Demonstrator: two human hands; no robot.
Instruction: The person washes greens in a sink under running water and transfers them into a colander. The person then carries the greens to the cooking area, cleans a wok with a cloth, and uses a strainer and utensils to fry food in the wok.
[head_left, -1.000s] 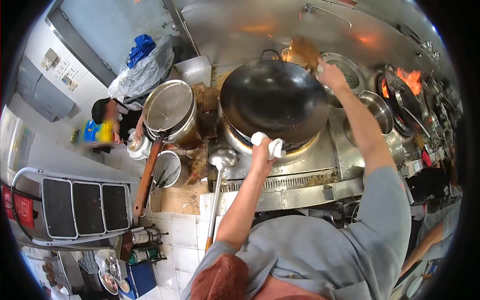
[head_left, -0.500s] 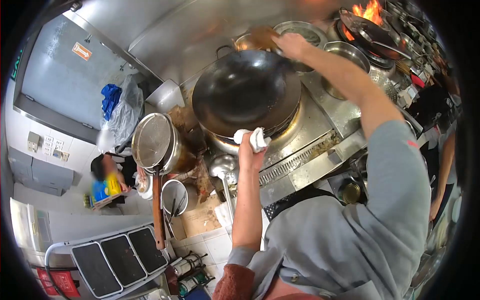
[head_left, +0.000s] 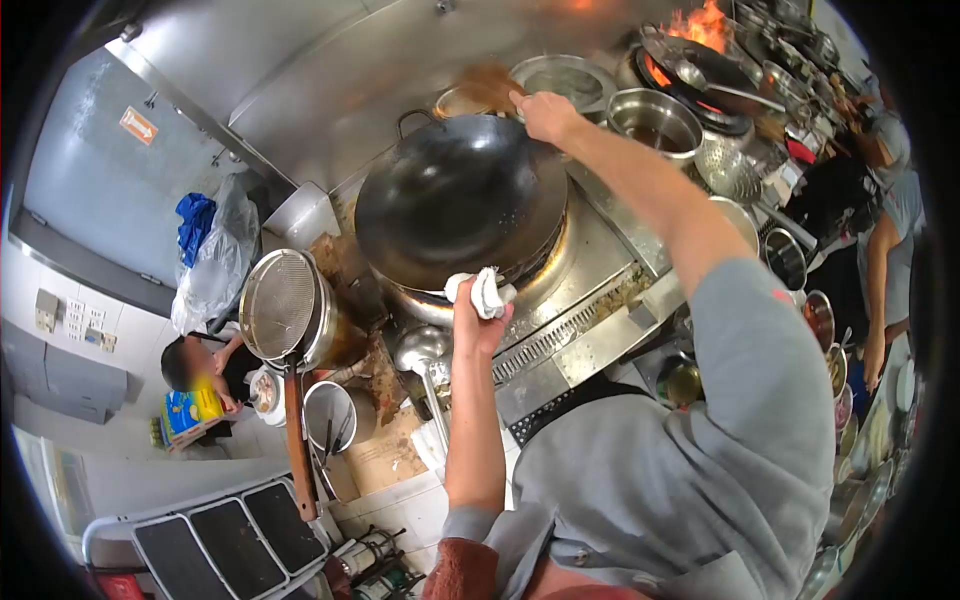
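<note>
A large dark wok point(head_left: 455, 200) sits on the stove ring, its inside bare apart from a few specks near the right. My left hand point(head_left: 478, 318) is closed on a folded white cloth point(head_left: 485, 292) at the wok's near rim. Beyond the wok's far right edge, my right hand point(head_left: 548, 116) is closed round a brown brush-like tool point(head_left: 488, 84), which is blurred. A metal pot point(head_left: 462, 100) lies partly hidden behind that tool. Near my left forearm rests a steel ladle point(head_left: 424, 350).
A strainer point(head_left: 278, 303) with a wooden handle lies over a pot at left. Flames rise by another wok point(head_left: 700, 70) at back right. One person point(head_left: 190, 365) is at lower left; another person's arm point(head_left: 878, 290) shows at right. A step ladder point(head_left: 235, 540) stands lower left.
The view has swung, so the wok appears further left. My right hand and the brown tool have moved about beyond the wok's far edge. My left hand keeps the cloth at the near rim.
</note>
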